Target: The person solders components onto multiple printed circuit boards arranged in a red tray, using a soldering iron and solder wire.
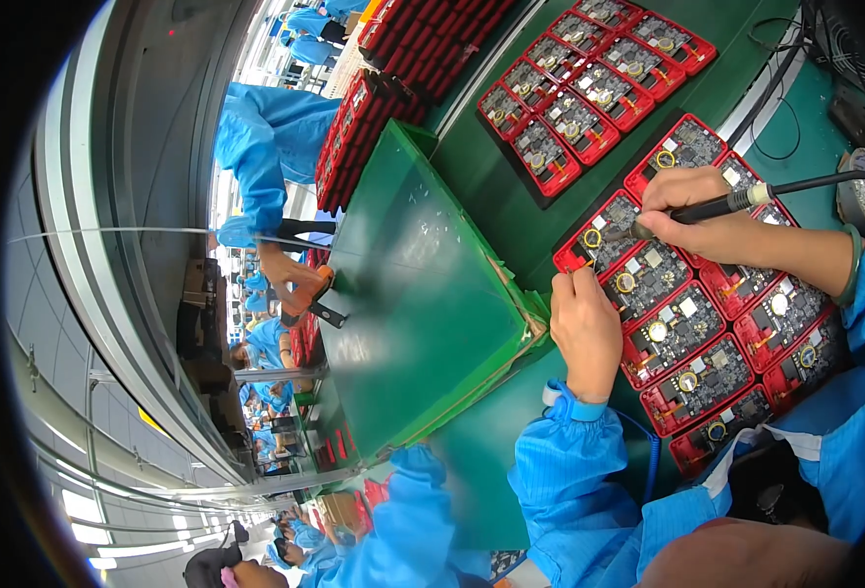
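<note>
My right hand is closed around a soldering iron with a black handle and cable. Its tip end points at the upper-left circuit board, which sits in a red casing. Beside that casing's edge, my left hand is closed with thumb and fingertips pinched together; what they hold is too small to make out. A blue wrist strap circles my left wrist. Below my hands lie several more red casings in close rows, each with a dark board and a round part ringed in yellow.
Another group of red casings with boards lies farther off. Stacked red trays stand beside a green raised panel. Across it, a co-worker's hand holds an orange-and-black tool. Black cables and a round spool are at the right.
</note>
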The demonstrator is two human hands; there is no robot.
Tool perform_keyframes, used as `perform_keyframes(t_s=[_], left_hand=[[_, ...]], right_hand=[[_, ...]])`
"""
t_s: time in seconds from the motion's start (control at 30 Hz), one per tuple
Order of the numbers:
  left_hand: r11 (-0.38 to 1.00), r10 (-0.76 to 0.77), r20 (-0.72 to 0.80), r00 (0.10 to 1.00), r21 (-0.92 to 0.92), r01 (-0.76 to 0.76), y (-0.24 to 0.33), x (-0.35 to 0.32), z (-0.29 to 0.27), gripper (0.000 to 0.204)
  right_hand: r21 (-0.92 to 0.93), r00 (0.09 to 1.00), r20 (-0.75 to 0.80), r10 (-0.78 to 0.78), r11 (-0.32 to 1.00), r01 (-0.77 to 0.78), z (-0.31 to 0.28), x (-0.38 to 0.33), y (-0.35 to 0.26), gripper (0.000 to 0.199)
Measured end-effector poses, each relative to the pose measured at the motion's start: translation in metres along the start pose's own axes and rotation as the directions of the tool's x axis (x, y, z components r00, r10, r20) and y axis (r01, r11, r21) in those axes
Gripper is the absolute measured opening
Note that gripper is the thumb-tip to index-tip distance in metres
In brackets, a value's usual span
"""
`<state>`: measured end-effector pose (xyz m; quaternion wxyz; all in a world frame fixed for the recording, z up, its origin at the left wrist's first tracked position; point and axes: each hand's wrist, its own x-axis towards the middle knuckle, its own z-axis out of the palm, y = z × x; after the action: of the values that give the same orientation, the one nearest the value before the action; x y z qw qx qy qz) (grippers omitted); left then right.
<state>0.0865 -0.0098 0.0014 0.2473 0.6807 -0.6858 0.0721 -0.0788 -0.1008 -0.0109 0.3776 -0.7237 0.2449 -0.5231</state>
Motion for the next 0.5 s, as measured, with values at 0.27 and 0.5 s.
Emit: perform_keyframes(t_s=[0.27,0.5], left_hand=[[1.0,0.012,-0.023,1.0,0.021,-0.011,-0.002,0.003,0.005,0.003],[1.0,0.023,-0.015,1.0,0.021,-0.023,-0.006,0.007,0.012,0.003]], right_hand=[[0.008,1.0,-0.006,-0.016,1.0,0.016,0.001,0.001,-0.001,0.015],[0.008,1.0,-0.009,-0.023,1.0,0.024,0.001,0.001,-0.003,0.014]])
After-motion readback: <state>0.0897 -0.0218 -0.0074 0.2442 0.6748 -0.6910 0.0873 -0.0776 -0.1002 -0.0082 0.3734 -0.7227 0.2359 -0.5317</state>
